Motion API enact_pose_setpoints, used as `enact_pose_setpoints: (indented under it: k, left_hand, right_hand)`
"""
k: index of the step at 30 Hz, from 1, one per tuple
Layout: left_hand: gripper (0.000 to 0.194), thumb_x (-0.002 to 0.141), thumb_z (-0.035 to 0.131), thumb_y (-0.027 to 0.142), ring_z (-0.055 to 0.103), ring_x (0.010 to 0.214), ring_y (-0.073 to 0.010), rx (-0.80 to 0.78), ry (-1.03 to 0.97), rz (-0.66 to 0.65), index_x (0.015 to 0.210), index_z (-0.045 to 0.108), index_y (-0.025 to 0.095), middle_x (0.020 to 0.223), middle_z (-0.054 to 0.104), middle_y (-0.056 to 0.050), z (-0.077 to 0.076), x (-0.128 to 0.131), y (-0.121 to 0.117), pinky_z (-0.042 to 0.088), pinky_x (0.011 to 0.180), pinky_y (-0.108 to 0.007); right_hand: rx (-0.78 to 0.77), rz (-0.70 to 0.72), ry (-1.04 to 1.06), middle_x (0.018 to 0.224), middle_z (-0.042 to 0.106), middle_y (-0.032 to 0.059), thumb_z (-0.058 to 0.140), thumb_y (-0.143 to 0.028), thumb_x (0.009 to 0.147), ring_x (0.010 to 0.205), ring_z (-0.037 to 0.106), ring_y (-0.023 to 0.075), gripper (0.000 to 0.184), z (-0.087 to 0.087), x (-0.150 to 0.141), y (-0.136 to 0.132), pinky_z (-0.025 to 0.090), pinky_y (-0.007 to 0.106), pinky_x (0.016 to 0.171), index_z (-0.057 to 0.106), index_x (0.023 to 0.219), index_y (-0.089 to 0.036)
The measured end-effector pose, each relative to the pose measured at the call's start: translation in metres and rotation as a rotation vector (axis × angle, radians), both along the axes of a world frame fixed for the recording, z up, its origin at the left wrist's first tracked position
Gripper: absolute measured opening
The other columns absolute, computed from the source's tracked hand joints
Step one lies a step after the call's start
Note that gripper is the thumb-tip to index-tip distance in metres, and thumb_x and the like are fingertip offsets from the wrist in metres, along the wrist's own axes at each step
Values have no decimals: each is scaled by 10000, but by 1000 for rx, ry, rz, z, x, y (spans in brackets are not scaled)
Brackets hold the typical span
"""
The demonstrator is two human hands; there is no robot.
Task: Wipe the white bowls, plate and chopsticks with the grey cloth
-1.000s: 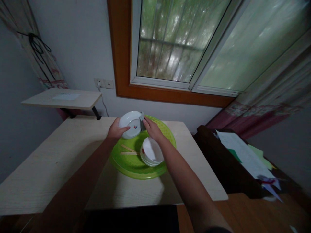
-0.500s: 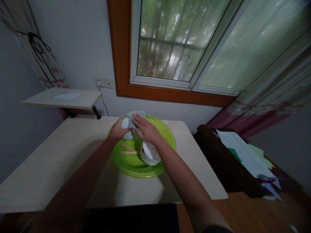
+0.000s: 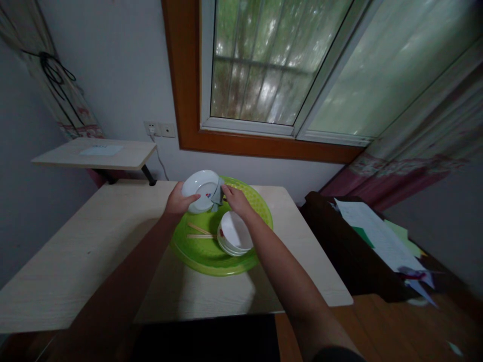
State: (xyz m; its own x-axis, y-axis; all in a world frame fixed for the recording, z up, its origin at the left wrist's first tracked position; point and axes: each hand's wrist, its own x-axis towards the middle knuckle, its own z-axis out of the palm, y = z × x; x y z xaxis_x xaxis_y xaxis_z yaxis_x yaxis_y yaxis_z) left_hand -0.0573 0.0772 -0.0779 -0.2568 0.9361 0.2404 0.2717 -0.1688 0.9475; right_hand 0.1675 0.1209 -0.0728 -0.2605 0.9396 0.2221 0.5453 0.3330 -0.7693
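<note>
My left hand [image 3: 178,202] grips the left edge of a white plate [image 3: 199,183] with a small printed motif, thumb over its rim. The plate is tilted and held above a green tray [image 3: 222,270]. My right hand [image 3: 236,197] is closed on a grey-green cloth [image 3: 218,195], which folds over the plate's right rim. Below my right wrist, white bowls [image 3: 234,232] sit stacked in the tray. Left of them lie wooden chopsticks [image 3: 199,233].
The tray rests on a pale wooden table [image 3: 113,236]. A small raised shelf [image 3: 132,155] with a paper on it stands at the back left. To the right, papers [image 3: 370,236] lie on dark furniture. A window [image 3: 264,65] is behind the table.
The plate, earlier largely covered by the cloth and my right hand, now shows its upper face. My right hand has moved right and down with the cloth, from over the plate to its right rim.
</note>
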Motion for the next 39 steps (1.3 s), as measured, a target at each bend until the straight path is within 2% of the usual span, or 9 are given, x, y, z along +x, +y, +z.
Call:
enact_pose_setpoints:
  k: [3, 9, 16, 21, 25, 28, 31, 34, 39]
  left_hand:
    - [528, 587, 819, 436, 613, 805, -219, -13, 29, -18, 985, 583, 182, 902, 642, -27, 1, 0, 0, 489, 723, -330]
    - [521, 604, 802, 427, 621, 864, -236, -30, 103, -64, 1005, 572, 187, 947, 653, -37, 5, 4, -3, 489, 779, -354]
    - [553, 619, 789, 413, 627, 887, -230, -26, 72, -124, 1076, 581, 181, 1002, 669, -41, 5, 7, -4, 491, 787, -337]
    - [555, 597, 804, 434, 620, 830, -216, -20, 37, -114, 1043, 590, 181, 943, 670, -37, -1, 5, 0, 490, 746, -322]
    - [528, 590, 803, 413, 621, 841, -217, -17, 55, -66, 1019, 601, 181, 943, 672, -39, -1, 4, 1, 495, 767, -329]
    - [510, 590, 797, 401, 624, 851, -223, -14, 75, -7, 1002, 596, 178, 946, 667, -40, 0, 2, 1, 499, 775, -344]
    - [510, 591, 801, 417, 622, 819, -219, -7, 40, 29, 987, 587, 176, 908, 652, -28, 2, 1, -1, 502, 749, -343]
    - [530, 604, 807, 421, 619, 799, -206, 29, -27, 26, 1014, 583, 171, 911, 648, -25, 3, 0, -2, 500, 722, -325]
    - [538, 600, 819, 422, 616, 779, -200, 21, -52, -2, 1007, 573, 169, 885, 640, -21, 2, 0, 0, 499, 703, -320]
  right_hand:
    - [-35, -8, 11, 1217, 727, 98, 325, -594, 1021, 1177, 666, 249, 577, -2, 0, 1, 470, 470, 1091, 712, 1195, -202]
    - [159, 23, 4, 1444, 582, 106, 334, -571, 1020, 1364, 526, 238, 599, 5, 0, -2, 368, 427, 1181, 552, 1429, -191]
    - [472, 270, -123, 1620, 342, 87, 363, -450, 1040, 1518, 282, 221, 559, 21, -7, -20, 229, 449, 1259, 396, 1538, -200]
    - [557, 418, -225, 1648, 281, 35, 419, -433, 1030, 1560, 126, 233, 553, 29, -15, -32, 193, 509, 1269, 372, 1549, -248]
    - [510, 375, -160, 1643, 296, 34, 390, -456, 1038, 1550, 179, 218, 548, 23, -13, -25, 193, 487, 1271, 373, 1549, -259]
    - [378, 262, -62, 1626, 327, 76, 364, -541, 1027, 1513, 297, 215, 607, 12, -8, -12, 230, 448, 1259, 378, 1549, -232]
    - [179, 140, 12, 1541, 470, 98, 368, -643, 989, 1439, 436, 244, 675, -2, -1, 0, 303, 469, 1222, 446, 1513, -226]
    - [44, 110, 70, 1436, 590, 82, 350, -677, 979, 1346, 548, 248, 655, -12, 3, 7, 346, 516, 1186, 521, 1458, -265]
    - [44, 108, 84, 1483, 542, 86, 348, -691, 971, 1391, 500, 243, 690, -12, 4, 7, 334, 500, 1194, 488, 1481, -249]
